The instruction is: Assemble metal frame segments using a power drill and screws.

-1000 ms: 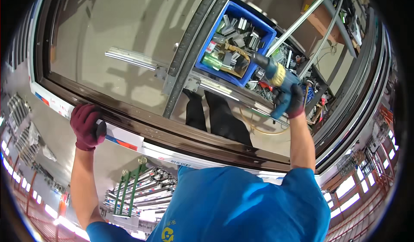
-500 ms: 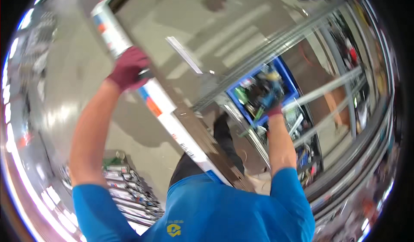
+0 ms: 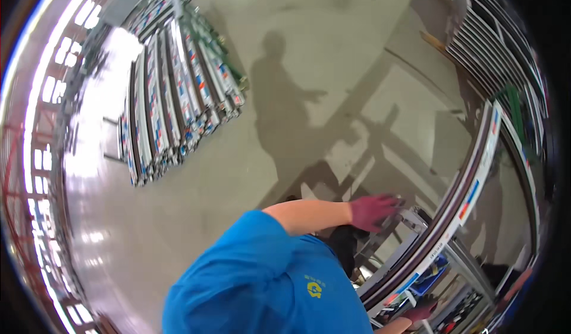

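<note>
My left hand (image 3: 373,211), in a maroon glove, reaches to the right with its fingers stretched out, nothing plainly held. Its fingertips are beside a grey metal part of the stand (image 3: 410,220); whether they touch it is unclear. A long brown frame (image 3: 437,233) with white, printed film along its edge slants across the right side, one end close to my body. On the far side of that frame, low in the picture, is my gloved right hand (image 3: 420,311). Its fingers are dark and blurred, close to the blue bin (image 3: 429,277), which is partly hidden under the frame.
A large stack of long film-wrapped profiles (image 3: 172,90) lies on the floor at the far left. Several slatted lengths (image 3: 493,51) stand at the far right, beside a green strap or post (image 3: 516,117). Shadows fall on the grey floor (image 3: 333,54).
My view has swung left, bringing the profile stack up into view. My left hand has let go of the frame's film-covered edge. My right hand has come out of the blue bin.
</note>
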{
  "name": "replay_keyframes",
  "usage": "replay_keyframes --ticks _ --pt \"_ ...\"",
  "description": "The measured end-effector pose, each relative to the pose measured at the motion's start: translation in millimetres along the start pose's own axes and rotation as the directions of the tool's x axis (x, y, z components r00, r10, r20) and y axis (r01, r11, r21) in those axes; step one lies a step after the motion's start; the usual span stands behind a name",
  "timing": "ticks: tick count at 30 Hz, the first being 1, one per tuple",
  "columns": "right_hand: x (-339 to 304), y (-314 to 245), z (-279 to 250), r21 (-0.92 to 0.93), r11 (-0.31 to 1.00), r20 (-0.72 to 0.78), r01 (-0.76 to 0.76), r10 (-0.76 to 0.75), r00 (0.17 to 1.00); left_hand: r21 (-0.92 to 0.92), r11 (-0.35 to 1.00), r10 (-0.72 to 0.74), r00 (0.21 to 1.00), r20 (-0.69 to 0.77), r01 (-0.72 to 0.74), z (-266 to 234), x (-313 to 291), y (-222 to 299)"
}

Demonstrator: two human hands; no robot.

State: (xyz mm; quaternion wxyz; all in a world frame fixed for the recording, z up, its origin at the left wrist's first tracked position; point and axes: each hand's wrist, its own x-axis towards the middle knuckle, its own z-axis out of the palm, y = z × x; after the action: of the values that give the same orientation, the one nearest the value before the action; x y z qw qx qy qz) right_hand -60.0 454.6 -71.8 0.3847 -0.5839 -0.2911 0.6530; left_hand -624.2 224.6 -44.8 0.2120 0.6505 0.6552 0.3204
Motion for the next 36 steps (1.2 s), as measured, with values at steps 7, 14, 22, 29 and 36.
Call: replay_keyframes --ticks 7,14,22,29,36 --pt "-173 13 420 -0.555 0.643 0.483 0.528 -0.268 0.834 -0.001 0.115 -0.986 0.114 -0.12 0.993 -107 -519 -104" --pt "-314 213 690 -0.517 0.48 0.838 0.708 0.451 0.306 -0.32 -0.062 -0.917 -0.18 -0.355 0.945 -131 -778 -25" --pt "-509 450 860 -0.162 0.241 0.436 0.957 0.888 -0.15 -0.85 -0.457 -0.842 -0.436 0.318 0.263 148 -656 66" --pt "-591 684 999 -0.02 0.131 0.579 0.991 0.809 -0.095 -0.822 -0.298 -0.882 -0.469 0.043 0.486 63 -607 57" --pt "-620 862 1110 -0.45 -0.189 0.605 0.873 0.654 0.454 -0.901 -0.306 -0.829 -0.551 0.094 0.308 -43 -630 -27"
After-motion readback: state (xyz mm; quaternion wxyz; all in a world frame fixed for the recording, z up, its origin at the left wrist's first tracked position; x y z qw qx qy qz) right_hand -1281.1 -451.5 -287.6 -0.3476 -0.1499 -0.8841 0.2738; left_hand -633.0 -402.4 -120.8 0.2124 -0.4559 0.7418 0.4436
